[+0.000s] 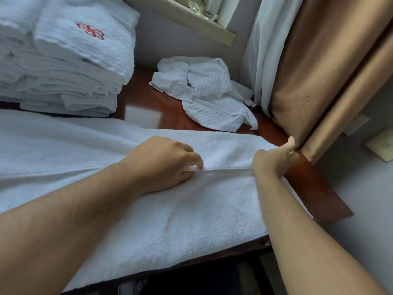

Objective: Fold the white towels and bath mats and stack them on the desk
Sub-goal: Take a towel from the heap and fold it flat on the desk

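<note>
A large white towel [191, 220] lies spread across the dark red desk [319, 194], folded lengthwise with an edge running through its middle. My left hand [163, 165] rests on that edge and pinches it with curled fingers. Over at the towel's right end by the desk's edge, my right hand [278, 156] grips the fabric. A tall stack of folded white towels [63, 67], the top one with a red emblem, stands at the back left of the desk.
A crumpled pile of white waffle-weave bath mats [208, 96] lies at the back of the desk. Tan and white curtains [308, 71] hang at the right, touching the desk's corner. A shelf [191, 20] with glass items runs along the wall.
</note>
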Available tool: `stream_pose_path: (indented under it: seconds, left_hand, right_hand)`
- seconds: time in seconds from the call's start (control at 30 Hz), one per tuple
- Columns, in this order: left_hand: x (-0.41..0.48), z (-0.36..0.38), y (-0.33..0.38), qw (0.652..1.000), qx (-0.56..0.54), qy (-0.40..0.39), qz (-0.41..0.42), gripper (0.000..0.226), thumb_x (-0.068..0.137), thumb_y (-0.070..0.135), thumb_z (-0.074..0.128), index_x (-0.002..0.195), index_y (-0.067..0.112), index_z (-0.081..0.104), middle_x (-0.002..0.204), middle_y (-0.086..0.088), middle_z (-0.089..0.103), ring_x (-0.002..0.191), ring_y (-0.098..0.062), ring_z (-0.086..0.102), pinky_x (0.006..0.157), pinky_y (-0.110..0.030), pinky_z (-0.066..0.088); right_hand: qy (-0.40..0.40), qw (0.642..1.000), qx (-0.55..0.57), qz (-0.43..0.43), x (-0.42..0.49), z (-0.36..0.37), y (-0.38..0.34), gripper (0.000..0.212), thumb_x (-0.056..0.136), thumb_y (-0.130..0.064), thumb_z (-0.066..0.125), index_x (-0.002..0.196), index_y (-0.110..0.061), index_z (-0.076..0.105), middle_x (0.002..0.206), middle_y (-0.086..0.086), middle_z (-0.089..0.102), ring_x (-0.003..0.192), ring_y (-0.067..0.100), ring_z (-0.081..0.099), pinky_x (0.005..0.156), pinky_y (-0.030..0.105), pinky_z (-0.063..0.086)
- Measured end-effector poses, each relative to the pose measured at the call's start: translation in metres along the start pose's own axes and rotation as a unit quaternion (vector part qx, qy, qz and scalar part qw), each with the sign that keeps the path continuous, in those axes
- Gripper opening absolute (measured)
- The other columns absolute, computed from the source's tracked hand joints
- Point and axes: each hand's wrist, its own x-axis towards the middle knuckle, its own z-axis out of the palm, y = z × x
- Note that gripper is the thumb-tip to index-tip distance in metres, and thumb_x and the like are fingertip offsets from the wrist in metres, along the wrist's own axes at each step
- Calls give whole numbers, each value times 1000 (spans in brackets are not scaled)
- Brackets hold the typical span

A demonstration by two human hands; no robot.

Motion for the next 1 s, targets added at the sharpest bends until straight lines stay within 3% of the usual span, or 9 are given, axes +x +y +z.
stream_pose_path:
  seconds: [0.13, 0.23, 0.4, 0.5, 0.57, 0.63, 0.73, 0.87, 1.0]
  left_hand:
    - [-2, -1, 0, 1000, -12, -3, -7, 17, 97, 42, 59, 106, 40, 73, 86, 9, 67, 76, -21, 66, 58, -30, 48]
    - [-1, -1, 0, 1000, -15, -2, -6, 16, 96, 40, 60, 105, 40, 74, 83, 9, 65, 76, -21, 65, 56, -31, 48]
    - [0, -1, -1, 1000, -11, -6, -7, 14, 94, 37, 64, 102, 40, 75, 82, 10, 65, 73, -20, 64, 55, -31, 48]
    - [1, -1, -2, 1000, -14, -11, -8, 13, 92, 32, 69, 101, 39, 76, 80, 10, 65, 70, -20, 63, 54, -30, 48]
    - [0, 0, -3, 1000, -10, -18, -13, 14, 91, 32, 70, 102, 39, 76, 79, 11, 64, 69, -19, 63, 54, -29, 47]
    - [0, 1, -2, 999, -10, -28, -28, 16, 91, 32, 69, 104, 39, 75, 81, 11, 63, 71, -18, 63, 55, -29, 47]
    - [-1, 3, -2, 996, 0, -32, -78, 23, 93, 32, 61, 114, 40, 69, 93, 12, 64, 83, -17, 64, 60, -30, 47]
    - [-6, 2, -5, 987, 65, -22, -148, 41, 91, 30, 58, 131, 32, 56, 117, 7, 59, 110, -21, 55, 86, -38, 46]
    - [-38, -27, -19, 964, 179, -26, -194, 51, 81, 32, 69, 130, 26, 57, 116, 0, 58, 108, -28, 54, 89, -41, 42]
  right_hand:
    - [-60, 955, -212, -200, -7, 2, -29, 38, 88, -22, 55, 125, -24, 64, 139, 6, 48, 127, 32, 42, 105, 46, 31]
    - [-224, 883, -362, -198, -13, 17, -54, 51, 99, -43, 30, 125, -17, 65, 143, 11, 50, 134, 32, 41, 114, 53, 18]
    - [-283, 812, -477, -185, -33, 33, -60, 56, 100, -36, 23, 142, -10, 52, 155, 18, 41, 147, 39, 27, 118, 63, -7]
    - [-314, 834, -416, -180, -33, 34, -64, 35, 97, -24, 35, 115, -10, 61, 133, 14, 59, 129, 35, 48, 120, 58, 14]
    - [-350, 847, -368, -159, -27, 38, -62, 40, 97, -21, 35, 126, -6, 57, 137, 16, 54, 126, 36, 49, 112, 51, 36]
    - [-361, 849, -361, -133, -22, 42, -53, 56, 101, -32, 28, 152, -9, 38, 159, 15, 32, 142, 37, 32, 115, 49, 30]
    - [-324, 882, -314, -133, -26, 41, -37, 69, 102, -50, 20, 161, -14, 17, 169, 8, 10, 153, 31, 10, 122, 50, 12]
    - [-292, 893, -309, -149, -32, 34, -37, 61, 101, -44, 23, 154, -14, 35, 162, 9, 30, 147, 31, 26, 120, 51, 19]
    - [-263, 843, -412, -224, -61, 19, -69, 44, 98, -30, 35, 134, -13, 55, 144, 12, 50, 136, 34, 40, 118, 58, 17]
